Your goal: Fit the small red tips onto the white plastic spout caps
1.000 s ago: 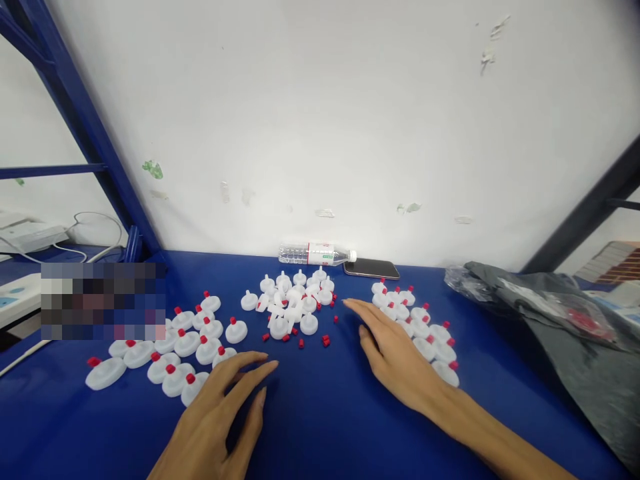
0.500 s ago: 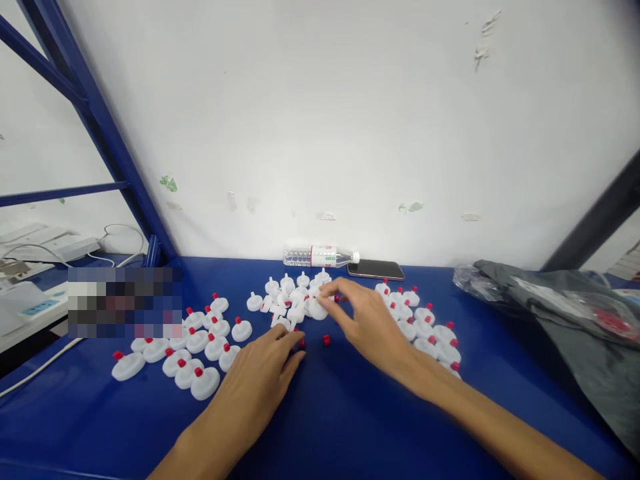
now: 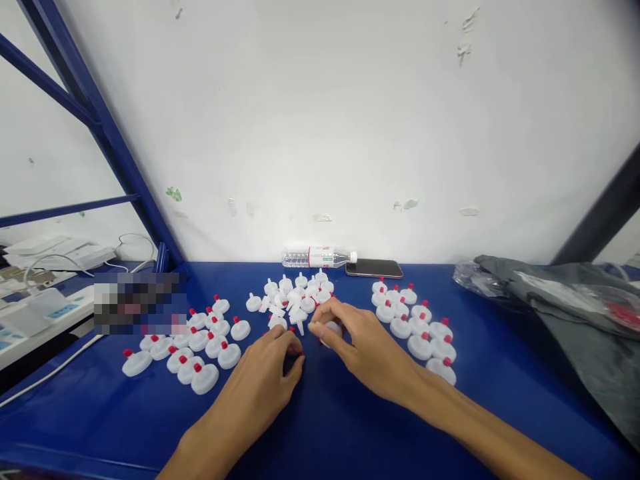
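Observation:
My left hand rests low over the blue table, its thumb and forefinger closed on a small red cap. My right hand is just to the right, fingers curled round a white disc-shaped piece that is partly hidden behind them. Beyond both hands lies a loose heap of white discs with thin spouts, some red caps among them. Red-capped white discs stand in a group at the left and another at the right.
A clear bottle lies by the wall beside a dark phone. Grey fabric and plastic bags cover the right side. Power strips and a white cable lie at the left, near a blue metal frame.
My right hand has drawn back from the heap towards me with a white disc in its fingers. My left thumb and forefinger have come closer together. The view has shifted slightly.

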`<state>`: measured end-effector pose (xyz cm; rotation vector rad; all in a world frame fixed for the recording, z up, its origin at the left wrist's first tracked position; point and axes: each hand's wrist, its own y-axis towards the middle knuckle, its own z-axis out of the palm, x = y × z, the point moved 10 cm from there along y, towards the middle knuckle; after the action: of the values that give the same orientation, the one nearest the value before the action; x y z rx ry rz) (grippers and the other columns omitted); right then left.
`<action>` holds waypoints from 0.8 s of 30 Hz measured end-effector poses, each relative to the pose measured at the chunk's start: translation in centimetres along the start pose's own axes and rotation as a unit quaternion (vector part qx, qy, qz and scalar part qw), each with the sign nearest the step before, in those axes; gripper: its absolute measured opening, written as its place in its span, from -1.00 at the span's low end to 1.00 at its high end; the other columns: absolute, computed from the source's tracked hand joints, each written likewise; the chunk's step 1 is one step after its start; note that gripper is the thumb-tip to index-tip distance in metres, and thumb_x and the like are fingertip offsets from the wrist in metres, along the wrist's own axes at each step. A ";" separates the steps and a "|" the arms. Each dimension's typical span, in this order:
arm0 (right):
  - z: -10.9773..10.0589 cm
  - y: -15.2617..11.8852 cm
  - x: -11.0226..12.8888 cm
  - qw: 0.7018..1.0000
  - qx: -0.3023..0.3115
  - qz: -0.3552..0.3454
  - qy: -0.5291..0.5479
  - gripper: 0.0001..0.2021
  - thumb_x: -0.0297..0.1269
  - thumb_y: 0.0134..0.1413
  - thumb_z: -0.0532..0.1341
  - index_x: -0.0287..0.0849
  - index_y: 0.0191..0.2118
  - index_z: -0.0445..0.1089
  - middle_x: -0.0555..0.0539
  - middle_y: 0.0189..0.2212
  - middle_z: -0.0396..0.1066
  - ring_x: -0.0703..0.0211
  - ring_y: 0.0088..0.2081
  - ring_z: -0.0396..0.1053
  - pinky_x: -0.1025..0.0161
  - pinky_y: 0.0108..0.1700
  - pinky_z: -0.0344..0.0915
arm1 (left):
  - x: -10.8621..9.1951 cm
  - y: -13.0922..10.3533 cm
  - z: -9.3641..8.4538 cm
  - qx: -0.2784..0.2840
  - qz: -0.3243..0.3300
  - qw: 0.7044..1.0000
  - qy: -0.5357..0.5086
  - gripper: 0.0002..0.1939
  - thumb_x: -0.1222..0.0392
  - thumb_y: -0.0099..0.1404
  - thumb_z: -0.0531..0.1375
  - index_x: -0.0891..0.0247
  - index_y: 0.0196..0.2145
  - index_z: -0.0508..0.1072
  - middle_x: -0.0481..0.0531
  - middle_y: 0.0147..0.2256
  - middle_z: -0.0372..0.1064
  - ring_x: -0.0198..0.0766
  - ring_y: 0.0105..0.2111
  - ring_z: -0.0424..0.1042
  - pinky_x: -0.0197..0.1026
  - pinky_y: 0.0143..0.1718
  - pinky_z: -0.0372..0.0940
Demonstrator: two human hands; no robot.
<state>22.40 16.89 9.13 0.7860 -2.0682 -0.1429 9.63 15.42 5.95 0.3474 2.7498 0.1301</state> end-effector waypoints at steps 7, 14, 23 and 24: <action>2.3 -0.7 -0.8 0.997 0.062 -0.006 -0.046 -0.55 0.13 0.22 0.27 -0.01 0.09 0.32 0.00 -0.22 0.48 0.13 -0.25 0.43 0.24 -0.22 0.28 | 1.6 0.0 -2.2 -0.053 -0.057 0.968 -0.240 -0.81 0.08 0.34 0.21 0.21 -0.19 0.53 0.01 -0.34 0.58 -0.17 -0.37 0.57 -0.21 -0.40 0.39; 2.1 -0.6 -1.0 0.999 0.047 0.013 -0.021 -0.53 0.12 0.15 0.33 0.02 0.07 0.33 0.04 -0.24 0.49 0.17 -0.26 0.43 0.27 -0.26 0.26 | 0.9 -0.1 -1.6 0.008 -0.065 0.898 -0.435 -0.73 0.04 0.22 0.35 0.26 -0.21 0.64 0.05 -0.32 0.63 -0.20 -0.38 0.56 -0.27 -0.43 0.42; 1.7 -1.0 -0.4 1.000 0.005 -0.017 0.000 -0.63 0.04 0.22 0.31 0.07 0.08 0.37 0.04 -0.24 0.54 0.14 -0.24 0.47 0.24 -0.18 0.33 | -0.1 -0.1 -0.9 0.007 -0.057 0.862 -0.503 -0.81 0.08 0.17 0.38 0.27 -0.34 0.65 0.02 -0.42 0.57 -0.28 -0.48 0.47 -0.29 -0.48 0.38; 1.5 -1.0 0.1 0.999 0.004 -0.035 -0.001 -0.66 0.04 0.25 0.28 0.07 0.06 0.40 0.03 -0.21 0.55 0.13 -0.22 0.48 0.23 -0.15 0.34 | 0.0 -0.1 -0.9 0.005 -0.057 0.858 -0.510 -0.81 0.08 0.18 0.38 0.26 -0.33 0.64 0.02 -0.42 0.57 -0.28 -0.47 0.47 -0.30 -0.47 0.38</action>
<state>21.65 15.74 7.89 0.8643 -2.0458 -0.1745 9.24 15.30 6.80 0.1698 1.7009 -0.0868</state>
